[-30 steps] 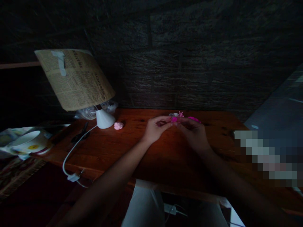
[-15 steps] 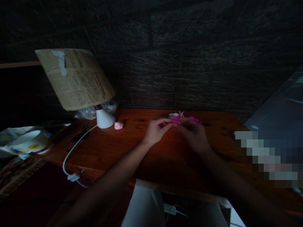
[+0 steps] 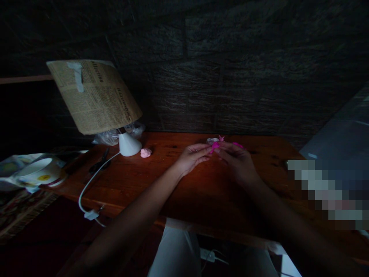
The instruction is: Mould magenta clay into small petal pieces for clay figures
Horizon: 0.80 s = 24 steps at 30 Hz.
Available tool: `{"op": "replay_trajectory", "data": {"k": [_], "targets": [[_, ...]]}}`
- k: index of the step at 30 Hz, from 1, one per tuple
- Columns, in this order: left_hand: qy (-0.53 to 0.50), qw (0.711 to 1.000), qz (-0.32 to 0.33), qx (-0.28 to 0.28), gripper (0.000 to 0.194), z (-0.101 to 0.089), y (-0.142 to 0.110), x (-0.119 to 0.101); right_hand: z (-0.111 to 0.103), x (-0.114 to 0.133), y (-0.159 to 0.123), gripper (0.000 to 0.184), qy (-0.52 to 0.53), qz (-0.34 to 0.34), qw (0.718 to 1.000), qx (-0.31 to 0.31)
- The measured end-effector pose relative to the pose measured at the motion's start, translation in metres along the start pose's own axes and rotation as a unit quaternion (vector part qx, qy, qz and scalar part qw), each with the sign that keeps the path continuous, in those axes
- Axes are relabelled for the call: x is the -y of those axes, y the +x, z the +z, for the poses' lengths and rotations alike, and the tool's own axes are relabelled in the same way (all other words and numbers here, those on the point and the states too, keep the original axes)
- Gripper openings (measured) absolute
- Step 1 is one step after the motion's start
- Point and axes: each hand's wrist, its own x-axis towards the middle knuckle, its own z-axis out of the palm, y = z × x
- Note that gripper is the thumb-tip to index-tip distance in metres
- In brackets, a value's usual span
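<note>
A small piece of bright pink modelling clay [image 3: 214, 146] is pinched between the fingertips of both hands, just above the table. My left hand [image 3: 193, 157] closes on it from the left, thumb and forefinger together. From the right, my right hand [image 3: 235, 158] grips the same piece with thumb and fingers. Behind the fingers stands a small pink clay figure [image 3: 221, 138], with a whitish lump [image 3: 212, 141] beside it. More bright pink clay [image 3: 238, 145] shows partly hidden past my right hand. A pale pink clay lump [image 3: 146, 152] lies off to the left.
A lamp with a newsprint shade [image 3: 95, 98] and white base [image 3: 129, 145] stands at the left of the wooden table [image 3: 161, 181]. Its white cord [image 3: 86, 188] hangs over the front edge. Dark scissors [image 3: 100, 163] and a white cup [image 3: 40, 172] lie further left. A brick wall rises behind.
The pink clay between my fingertips has turned and now looks longer and more upright. My left fingers have straightened somewhat. The view has shifted slightly.
</note>
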Motion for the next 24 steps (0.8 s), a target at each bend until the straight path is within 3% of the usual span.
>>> {"op": "replay_trajectory", "data": {"k": [7, 15, 24], "targets": [[-0.036, 0.999, -0.026, -0.015, 0.032, 0.006, -0.003, 0.000, 0.001, -0.003, 0.000, 0.021, 0.019, -0.017, 1.000, -0.001], [0.006, 1.000, 0.013, -0.003, 0.029, 0.012, -0.002, 0.000, 0.000, 0.001, 0.001, 0.026, 0.012, 0.005, 1.000, -0.020], [-0.032, 0.999, -0.007, 0.009, 0.027, 0.010, -0.002, 0.000, 0.001, 0.002, -0.001, 0.024, 0.033, 0.033, 0.999, -0.009]]}}
